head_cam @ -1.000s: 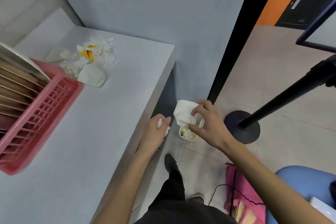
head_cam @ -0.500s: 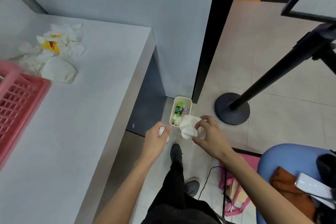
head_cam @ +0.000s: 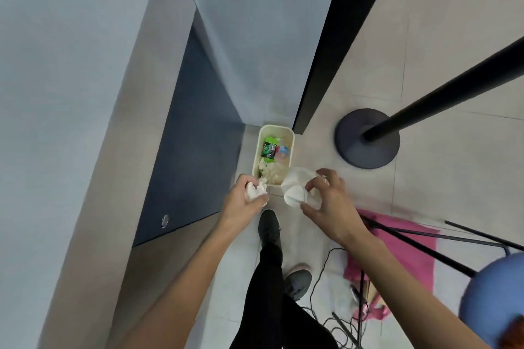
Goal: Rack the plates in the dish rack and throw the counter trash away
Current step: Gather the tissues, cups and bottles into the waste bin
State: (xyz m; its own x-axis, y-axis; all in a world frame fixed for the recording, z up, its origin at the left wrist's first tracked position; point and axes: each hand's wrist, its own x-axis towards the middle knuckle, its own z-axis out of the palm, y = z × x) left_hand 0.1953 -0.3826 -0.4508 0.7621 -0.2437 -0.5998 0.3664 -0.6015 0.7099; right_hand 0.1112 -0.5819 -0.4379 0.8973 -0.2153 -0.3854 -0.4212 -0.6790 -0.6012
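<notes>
Crumpled white tissue (head_cam: 256,189): balled, gripped in the left hand (head_cam: 243,202), at the near rim of the trash bin (head_cam: 257,150). Crushed white paper cup (head_cam: 295,193): held in the right hand (head_cam: 333,205), beside the bin's near right corner. Bin: cream, rectangular, upright on the floor, part filled.

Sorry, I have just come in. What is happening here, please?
A person stands beside the counter, over a small cream bin on the floor. The left hand grips a crumpled tissue, and the right hand holds a larger piece of white paper trash in its fingertips. Both hang near the bin's near end, not yet dropped. The bin already holds a green wrapper and other scraps.
</notes>
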